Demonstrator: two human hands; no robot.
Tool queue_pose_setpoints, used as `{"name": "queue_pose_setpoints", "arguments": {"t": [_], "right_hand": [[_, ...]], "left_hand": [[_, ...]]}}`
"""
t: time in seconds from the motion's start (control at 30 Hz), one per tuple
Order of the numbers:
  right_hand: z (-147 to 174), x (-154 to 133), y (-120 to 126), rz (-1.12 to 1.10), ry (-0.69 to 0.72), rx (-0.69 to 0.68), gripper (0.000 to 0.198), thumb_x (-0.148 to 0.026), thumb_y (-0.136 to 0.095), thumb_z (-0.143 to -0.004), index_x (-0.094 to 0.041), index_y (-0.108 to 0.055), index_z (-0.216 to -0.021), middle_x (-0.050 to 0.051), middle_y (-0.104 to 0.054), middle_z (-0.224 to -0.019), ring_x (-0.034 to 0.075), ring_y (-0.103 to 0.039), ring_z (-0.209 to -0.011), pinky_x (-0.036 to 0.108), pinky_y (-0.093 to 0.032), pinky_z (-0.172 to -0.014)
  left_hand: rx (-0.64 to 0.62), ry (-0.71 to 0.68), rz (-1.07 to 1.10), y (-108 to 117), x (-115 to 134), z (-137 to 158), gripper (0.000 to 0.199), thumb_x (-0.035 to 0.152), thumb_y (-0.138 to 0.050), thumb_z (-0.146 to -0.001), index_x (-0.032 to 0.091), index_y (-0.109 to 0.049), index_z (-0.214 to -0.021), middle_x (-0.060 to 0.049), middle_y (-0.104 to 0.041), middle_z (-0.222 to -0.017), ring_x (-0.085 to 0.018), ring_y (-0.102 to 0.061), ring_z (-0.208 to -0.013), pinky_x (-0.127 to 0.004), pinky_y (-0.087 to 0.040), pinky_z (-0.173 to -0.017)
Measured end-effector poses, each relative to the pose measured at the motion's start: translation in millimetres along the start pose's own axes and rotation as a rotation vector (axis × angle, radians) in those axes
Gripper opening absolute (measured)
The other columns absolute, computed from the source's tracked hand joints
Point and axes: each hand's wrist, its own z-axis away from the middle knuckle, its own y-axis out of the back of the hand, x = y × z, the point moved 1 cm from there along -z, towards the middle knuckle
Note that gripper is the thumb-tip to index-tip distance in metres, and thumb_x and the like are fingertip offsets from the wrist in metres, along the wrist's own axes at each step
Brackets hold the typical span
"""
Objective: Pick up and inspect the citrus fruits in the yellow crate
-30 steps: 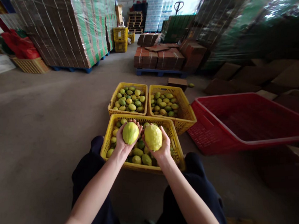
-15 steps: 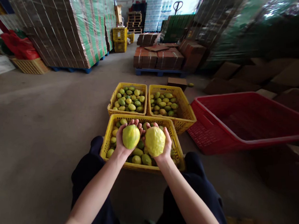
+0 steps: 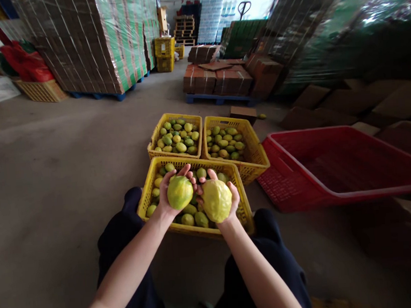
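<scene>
My left hand point(image 3: 165, 198) cups a smooth green-and-yellow lemon point(image 3: 180, 192), its fingers curled up along the far side. In my right hand point(image 3: 234, 200) rests a paler yellow lemon point(image 3: 217, 200) with bumpy skin, the fingers partly hidden behind it. Both hands are held side by side, palms up, over a yellow crate point(image 3: 147, 181) of green and yellow lemons. Two more yellow crates stand just beyond it: the left one point(image 3: 176, 155) and the right one point(image 3: 254, 146), both holding lemons.
A large red basket point(image 3: 274, 186) stands to the right, near flattened cardboard point(image 3: 332, 112). Strapped boxes point(image 3: 217, 80) sit on a blue pallet point(image 3: 219, 98) ahead. Tall wrapped stacks point(image 3: 88, 45) rise on both sides. My knees flank the near crate.
The right hand has shifted slightly right and down, and its lemon has turned. The left hand's lemon has turned too, and the fingers of both hands have shifted around the fruit.
</scene>
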Motion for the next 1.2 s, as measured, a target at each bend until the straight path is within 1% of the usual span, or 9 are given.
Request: {"name": "queue_pose_setpoints", "arguments": {"t": [0.13,0.23,0.3,0.4,0.57,0.7,0.83,1.0,1.2], "right_hand": [[-0.9,0.2,2.1,0.005,0.015,-0.025,0.036,-0.043,-0.053,-0.076,-0.022,-0.065,-0.103,0.006,-0.073,-0.086,0.019,-0.067,-0.066,0.029,-0.054,-0.050],[-1.3,0.0,2.5,-0.007,0.010,-0.013,0.027,-0.041,-0.055,-0.074,-0.021,-0.064,-0.091,0.005,-0.072,-0.083,0.019,-0.068,-0.066,0.028,-0.054,-0.050],[-1.6,-0.3,2.9,-0.008,0.013,-0.011,0.022,-0.039,-0.056,-0.073,-0.021,-0.062,-0.083,0.004,-0.071,-0.080,0.019,-0.068,-0.065,0.027,-0.055,-0.050],[-1.9,-0.6,3.7,-0.015,0.017,0.028,0.019,-0.038,-0.054,-0.077,-0.021,-0.062,-0.084,0.004,-0.071,-0.079,0.019,-0.069,-0.065,0.029,-0.057,-0.053],[-3.4,-0.5,4.6,-0.099,0.029,0.197,0.020,-0.034,-0.053,-0.083,-0.023,-0.066,-0.093,0.003,-0.075,-0.086,0.020,-0.072,-0.073,0.038,-0.064,-0.074],[-8.1,0.5,9.9,-0.194,0.035,0.278,0.027,-0.034,-0.056,-0.084,-0.023,-0.069,-0.105,0.004,-0.077,-0.092,0.022,-0.075,-0.088,0.043,-0.063,-0.086],[-14.8,2.7,18.4,-0.289,0.008,0.336,0.034,-0.031,-0.056,-0.082,-0.020,-0.069,-0.112,0.007,-0.078,-0.094,0.025,-0.075,-0.091,0.047,-0.063,-0.089],[-18.2,4.4,20.3,-0.356,-0.015,0.390,0.045,-0.026,-0.054,-0.077,-0.016,-0.067,-0.119,0.011,-0.078,-0.100,0.027,-0.074,-0.101,0.050,-0.061,-0.093],[-18.6,3.1,20.0,-0.331,-0.038,0.433,0.042,-0.027,-0.053,-0.077,-0.017,-0.068,-0.115,0.010,-0.077,-0.089,0.028,-0.075,-0.092,0.052,-0.063,-0.087]], "left_hand": [[-0.007,-0.021,-0.005,-0.8,-0.2,-0.2,0.041,0.025,-0.040,-0.096,0.014,-0.072,-0.120,-0.005,-0.068,-0.068,-0.016,-0.063,-0.057,-0.028,-0.056,-0.065],[-0.007,-0.019,0.030,0.4,-0.8,-0.6,0.034,0.024,-0.041,-0.095,0.015,-0.074,-0.093,-0.005,-0.066,-0.069,-0.015,-0.063,-0.060,-0.028,-0.057,-0.068],[-0.023,-0.002,0.051,1.3,-1.2,-0.7,0.035,0.024,-0.041,-0.095,0.016,-0.068,-0.074,-0.005,-0.063,-0.068,-0.014,-0.063,-0.061,-0.027,-0.057,-0.070],[-0.055,0.015,0.071,1.9,-1.6,-0.9,0.038,0.024,-0.040,-0.096,0.017,-0.061,-0.066,-0.005,-0.062,-0.068,-0.014,-0.063,-0.061,-0.028,-0.058,-0.072],[-0.029,-0.022,0.101,1.1,-1.9,-5.1,0.026,0.022,-0.045,-0.091,0.014,-0.070,-0.087,-0.007,-0.067,-0.075,-0.017,-0.067,-0.068,-0.031,-0.060,-0.076],[0.127,-0.046,0.154,5.8,-3.3,-13.8,0.029,0.019,-0.048,-0.088,0.013,-0.070,-0.106,-0.008,-0.072,-0.083,-0.020,-0.072,-0.078,-0.030,-0.060,-0.077],[0.281,-0.035,0.129,13.8,-6.6,-20.8,0.034,0.018,-0.049,-0.084,0.012,-0.067,-0.112,-0.010,-0.072,-0.086,-0.022,-0.072,-0.076,-0.036,-0.061,-0.079],[0.253,0.009,0.099,14.8,-9.6,-21.6,0.045,0.017,-0.046,-0.082,0.009,-0.060,-0.123,-0.017,-0.073,-0.108,-0.030,-0.073,-0.094,-0.046,-0.061,-0.085],[0.306,0.000,0.085,17.4,-10.1,-28.0,0.033,0.018,-0.048,-0.087,0.011,-0.063,-0.116,-0.013,-0.074,-0.098,-0.026,-0.073,-0.087,-0.042,-0.062,-0.081]]}}
